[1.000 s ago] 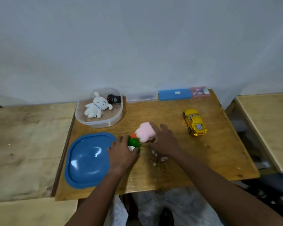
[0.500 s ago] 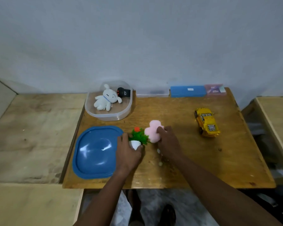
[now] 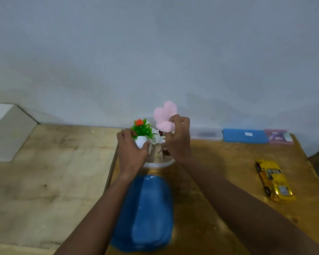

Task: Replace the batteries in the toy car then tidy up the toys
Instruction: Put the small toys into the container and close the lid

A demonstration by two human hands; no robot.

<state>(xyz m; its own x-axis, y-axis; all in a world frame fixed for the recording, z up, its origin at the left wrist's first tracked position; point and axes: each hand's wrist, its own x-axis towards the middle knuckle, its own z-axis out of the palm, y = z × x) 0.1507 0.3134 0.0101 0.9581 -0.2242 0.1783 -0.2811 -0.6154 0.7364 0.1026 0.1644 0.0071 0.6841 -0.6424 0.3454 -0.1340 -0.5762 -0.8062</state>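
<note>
My left hand point(image 3: 132, 150) grips the white pot of a small toy plant point(image 3: 143, 130) with green leaves and an orange flower. In my right hand point(image 3: 178, 138) is a pink plush toy point(image 3: 164, 115), pinched and held upright. Both hands hover over the clear plastic container point(image 3: 158, 164), whose front rim shows below them; a white plush point(image 3: 157, 138) inside it is mostly hidden. The blue lid point(image 3: 145, 212) lies on the wooden table point(image 3: 219, 172) in front of the container. Over at the right side sits the yellow toy car point(image 3: 273, 180).
A blue case point(image 3: 245, 136), a pink case point(image 3: 278, 136) and a clear box point(image 3: 206, 134) line the wall at the table's back edge. A lighter wooden surface point(image 3: 50, 172) adjoins the table on the left. The wall rises directly behind.
Both hands have lifted the toy plant and the pink plush off the table and carried them back-left to above the clear container. The view has shifted left.
</note>
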